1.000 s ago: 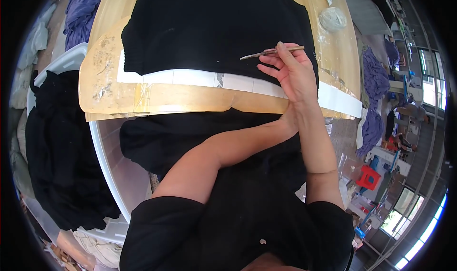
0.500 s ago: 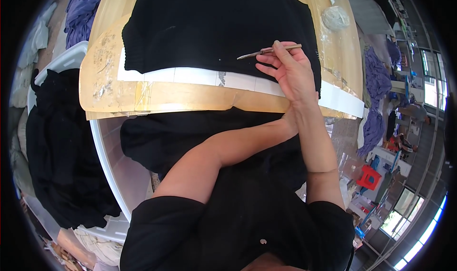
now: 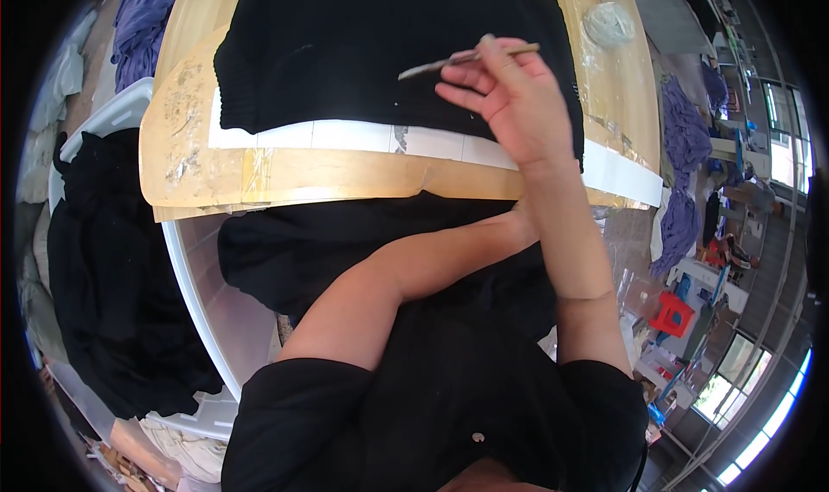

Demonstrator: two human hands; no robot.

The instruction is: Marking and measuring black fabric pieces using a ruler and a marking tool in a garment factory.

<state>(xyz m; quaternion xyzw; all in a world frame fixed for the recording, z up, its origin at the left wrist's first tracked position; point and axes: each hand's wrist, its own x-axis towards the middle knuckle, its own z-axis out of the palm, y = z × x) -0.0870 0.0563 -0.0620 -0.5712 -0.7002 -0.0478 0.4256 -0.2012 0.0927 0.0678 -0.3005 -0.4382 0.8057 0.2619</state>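
Now my right hand pinches a thin stick in its fingers above the black sweater; I cannot tell about my hidden left hand's fingers.

The left hand is hidden behind the right forearm; the black garment runs off the top edge.

We look steeply down from a single head-worn fisheye camera, close over our own chest and forearms, facing forward across the pale wooden worktable that fills the upper frame. Straight edges bow toward the dark circular rim. The workshop floor with its bright windows curves away at lower right.
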